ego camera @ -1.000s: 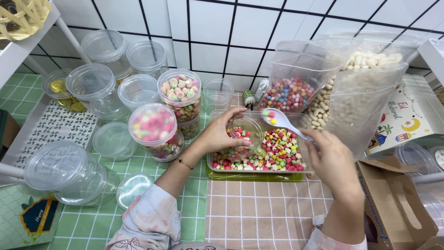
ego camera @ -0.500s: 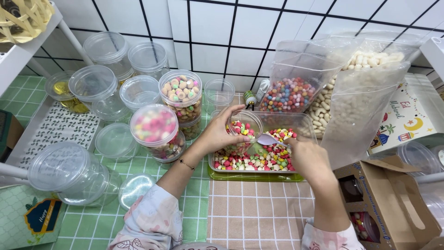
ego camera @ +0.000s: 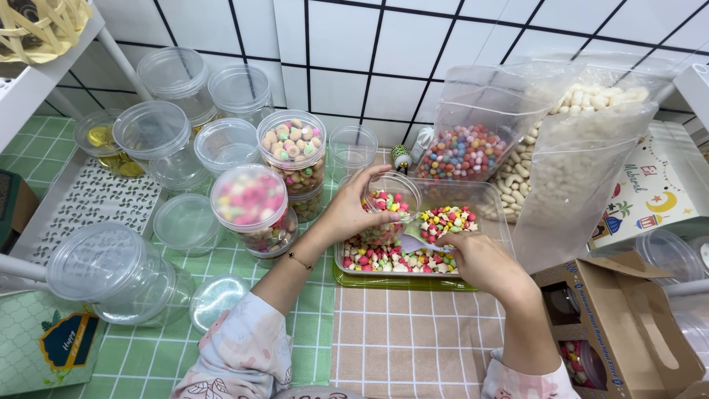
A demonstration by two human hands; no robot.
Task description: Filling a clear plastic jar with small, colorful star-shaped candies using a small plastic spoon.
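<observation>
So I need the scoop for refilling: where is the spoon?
In the head view, right of centre: the spoon is in the right hand, over the candy tray, beside the tilted jar.

A tray (ego camera: 496,193) is lying on the table (ego camera: 399,332), with the bags (ego camera: 517,140) standing behind it. Lidded jars (ego camera: 255,207) are standing left of the tray, and a cardboard box (ego camera: 628,325) is sitting at the table's right edge.

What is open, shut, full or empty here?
Held jar: open, tilted, partly filled with sweets.
Spoon: loaded with sweets, in right hand.
Left hand: gripping the held jar.
Tray: holds sweets, part bare.
Two stacked jars: lidded, full.
Jar by the wall: open, empty.
Two bags: upright, open, holding sweets.
Box: open.
</observation>
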